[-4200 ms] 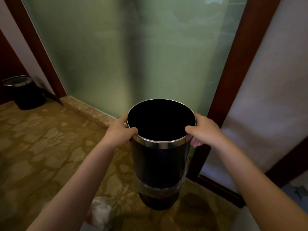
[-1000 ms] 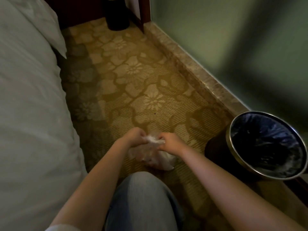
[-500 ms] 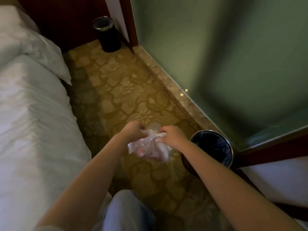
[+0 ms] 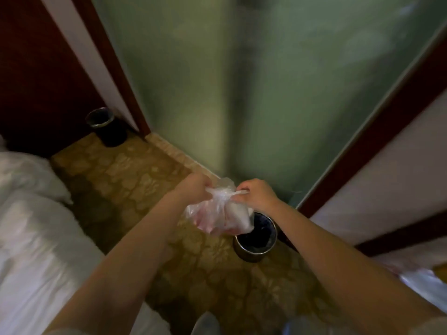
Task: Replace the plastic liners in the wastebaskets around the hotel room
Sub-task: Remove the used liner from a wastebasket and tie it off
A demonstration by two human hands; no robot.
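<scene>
Raised since half a second back: both hands and their bundle. Far wastebasket (image 4: 101, 119) in left corner, lining not discernible. Left hand (image 4: 193, 189) clenched on crumpled clear liner (image 4: 217, 211); right hand (image 4: 256, 194) pinching its neck, over near wastebasket (image 4: 251, 256). Probably knotting the old liner for removal.

One head-worn wide-angle camera looks forward and down at carpet (image 4: 125, 180).

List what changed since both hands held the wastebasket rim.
Both hands let go of the near wastebasket, which now stands on the carpet. The left hand and right hand took hold of a crumpled plastic bag and raised it. The far wastebasket stayed in its corner.
</scene>
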